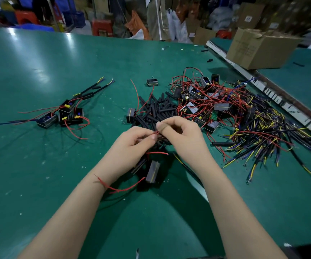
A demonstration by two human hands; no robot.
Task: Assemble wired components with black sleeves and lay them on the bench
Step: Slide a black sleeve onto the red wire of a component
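My left hand (134,143) and my right hand (180,131) meet above the green bench (38,184), both pinching the end of a thin red wire (155,133). Black sleeves show under my left fingers. A black box component (153,171) hangs below the hands with red leads trailing from it. Just beyond the hands lies a heap of loose black sleeves (156,109). A group of finished components with sleeved wires (65,114) lies at the left.
A tangle of black box components with red wires (203,98) lies right of centre. Further right sprawls a pile of black, yellow and blue cables (263,137). A cardboard box (259,49) stands at the back right by a metal rail (281,101).
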